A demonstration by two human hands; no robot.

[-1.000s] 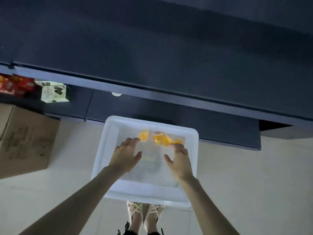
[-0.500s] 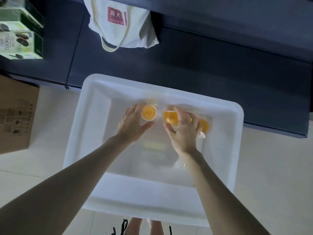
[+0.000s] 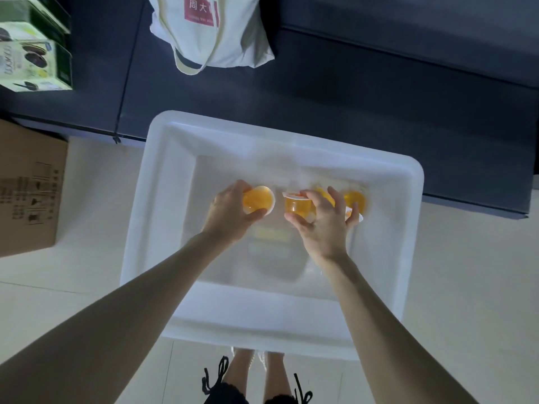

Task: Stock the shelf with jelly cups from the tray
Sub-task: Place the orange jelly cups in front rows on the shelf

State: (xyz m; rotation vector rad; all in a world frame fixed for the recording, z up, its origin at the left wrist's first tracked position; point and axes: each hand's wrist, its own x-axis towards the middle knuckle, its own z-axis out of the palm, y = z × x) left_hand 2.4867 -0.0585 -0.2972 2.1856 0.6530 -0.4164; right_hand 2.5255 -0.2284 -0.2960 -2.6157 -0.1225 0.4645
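**Both hands on jelly cups inside the tray**

Head view: the white tray (image 3: 140, 228) sits on the pale floor against the front of the dark shelf (image 3: 379, 97). Both arms reach down into it. The left hand (image 3: 230, 212) curls round one orange jelly cup (image 3: 258, 202), thumb below and fingers above, with the cup tipped so its round face points at the camera. The right hand (image 3: 323, 225) pinches a second cup (image 3: 299, 211) between thumb and forefinger. Its other fingers spread over two further cups, of which the far-right cup (image 3: 354, 204) shows best. Whether those fingers hold anything I cannot tell.

On the shelf stand a white tote bag (image 3: 215, 33) and, to the left, green cookie boxes (image 3: 32, 59). A cardboard box (image 3: 26, 193) stands on the floor left of the tray.

The likely risks:
- The right hand's pinch looks light, so the cup could slip if lifted quickly.
- Spread fingers may drag or knock over the neighbouring cups on the way up.
- The tilted left-hand cup could land on its side if it is not turned upright before being set down.
- The tote bag takes up shelf room straight ahead, so a cup could bump it.
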